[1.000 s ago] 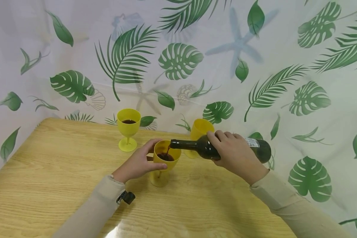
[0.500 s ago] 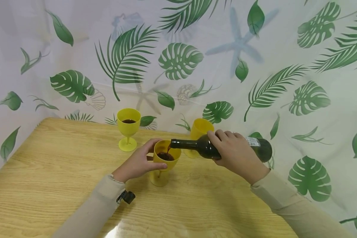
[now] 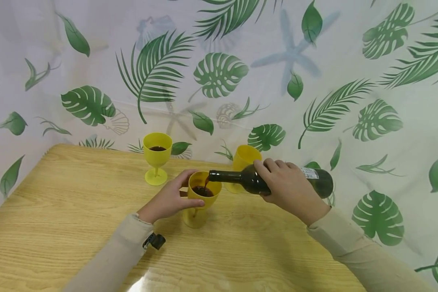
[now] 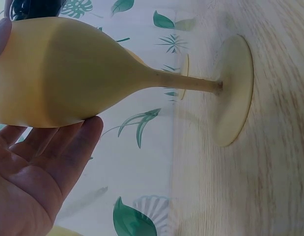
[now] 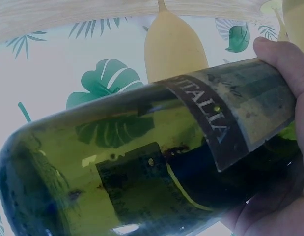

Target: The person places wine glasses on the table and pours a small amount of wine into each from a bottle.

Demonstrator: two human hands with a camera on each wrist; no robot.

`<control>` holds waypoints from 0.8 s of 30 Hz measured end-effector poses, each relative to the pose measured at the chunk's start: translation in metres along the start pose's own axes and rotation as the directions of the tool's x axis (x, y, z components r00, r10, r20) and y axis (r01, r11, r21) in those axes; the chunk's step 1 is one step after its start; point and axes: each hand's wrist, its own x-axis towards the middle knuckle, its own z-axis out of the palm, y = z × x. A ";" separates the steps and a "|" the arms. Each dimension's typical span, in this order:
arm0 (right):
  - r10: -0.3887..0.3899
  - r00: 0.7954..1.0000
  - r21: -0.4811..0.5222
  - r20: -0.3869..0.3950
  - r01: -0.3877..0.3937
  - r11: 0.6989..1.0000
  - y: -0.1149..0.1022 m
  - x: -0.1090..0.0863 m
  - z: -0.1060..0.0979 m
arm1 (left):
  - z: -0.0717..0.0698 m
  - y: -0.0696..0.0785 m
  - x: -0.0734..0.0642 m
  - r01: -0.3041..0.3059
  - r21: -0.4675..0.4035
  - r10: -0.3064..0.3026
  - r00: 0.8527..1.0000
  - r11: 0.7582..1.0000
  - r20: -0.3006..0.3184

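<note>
My left hand holds a yellow goblet by its bowl, thumb in front and fingers behind. In the left wrist view the goblet's round foot is down at the tabletop. A dark green wine bottle, gripped round its body by my right hand, lies nearly level with its mouth over the goblet's rim. A thin stream of dark red wine runs from the mouth into the goblet, where some has gathered. The right wrist view shows the bottle's label with part of the word "ITALIA".
A second yellow goblet with dark wine in it stands at the back, left of the held one. Behind the bottle, partly hidden, is a third yellow goblet. The wooden table meets a leaf-patterned curtain along its back edge.
Both hands, the bottle and the goblet keep their places while wine runs in all frames. The head view has shifted only very slightly.
</note>
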 end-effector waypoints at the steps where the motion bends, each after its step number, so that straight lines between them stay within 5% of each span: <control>1: 0.000 1.000 0.000 0.000 0.000 1.000 0.000 0.000 0.000 | 0.000 0.000 0.000 -0.001 0.001 0.001 1.000 1.000 -0.001; 24: 0.015 1.000 0.022 -0.007 -0.015 1.000 -0.005 -0.001 0.000 | 0.002 -0.001 0.000 -0.007 0.016 0.007 1.000 1.000 -0.004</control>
